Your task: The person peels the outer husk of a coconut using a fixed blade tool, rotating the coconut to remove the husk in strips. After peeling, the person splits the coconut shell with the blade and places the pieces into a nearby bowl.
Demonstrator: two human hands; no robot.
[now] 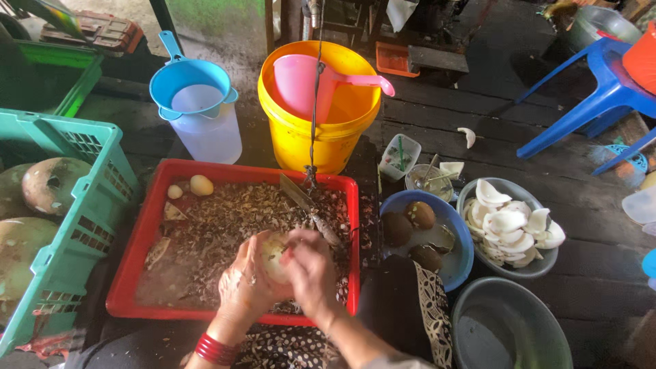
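Coconut piece [273,254], pale and rounded, sits between both hands above the red tray [147,225], directly in front of the person. Left hand [244,283] cups it from the left and below, fingers wrapped closed around its outer curve. Right hand [309,270] is clamped shut just to the right of the piece, touching it; the grip appears to close on the handle of a knife [311,210], though the handle itself is hidden under the fingers.

Blade orientation: the long axis runs diagonally up and to the left, away from the right hand, with the tip lying beyond the coconut piece over the brown shavings [232,219] that cover the tray floor. The piece lies to the left of the blade's base, so the cutting edge and the piece meet at the gap between the two hands. The left hand is the nearer one to the piece and bears it.

To the right of the right hand, well apart, stand a blue bowl [454,236] with brown-skinned pieces and a grey bowl [540,263] of white slices.
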